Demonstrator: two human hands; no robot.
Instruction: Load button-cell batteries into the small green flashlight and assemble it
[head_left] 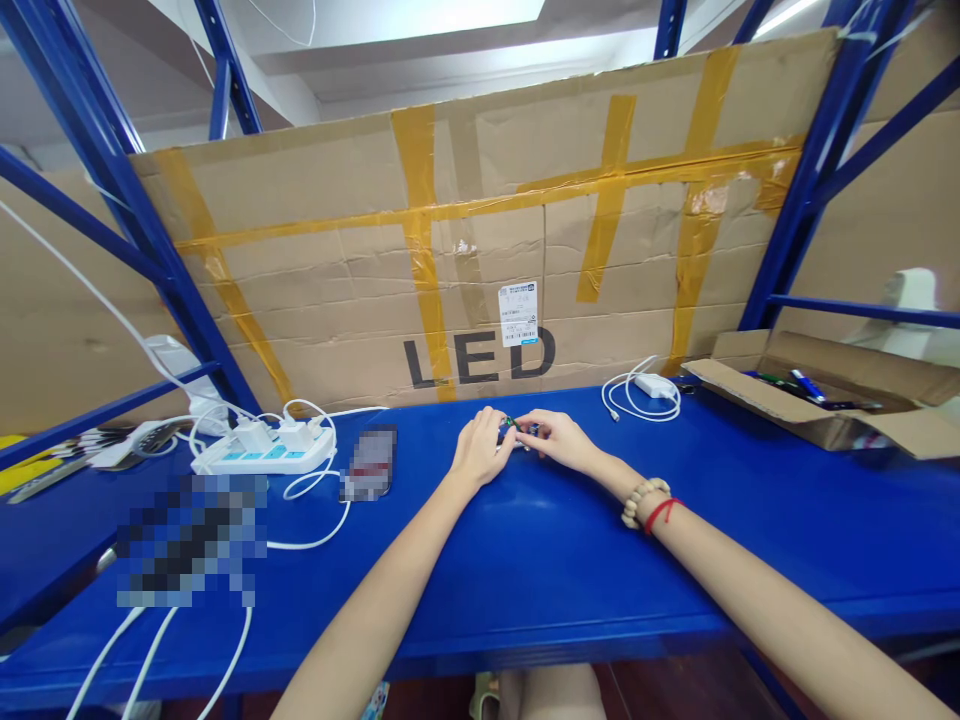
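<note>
Head view: left hand point(480, 447) and right hand point(561, 440) are pinching a small item point(510, 421), fingers mostly curled; a slackening pinch could be dropping it.

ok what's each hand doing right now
Left hand: curled at a small item, mostly hidden; grip can't be told.
Right hand: curled there too; grip can't be told.

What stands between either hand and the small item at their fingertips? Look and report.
Nothing visible: the left hand and right hand are both right at the small item, though fingers partly hide it. The charger lies well clear, off to the right.
</note>
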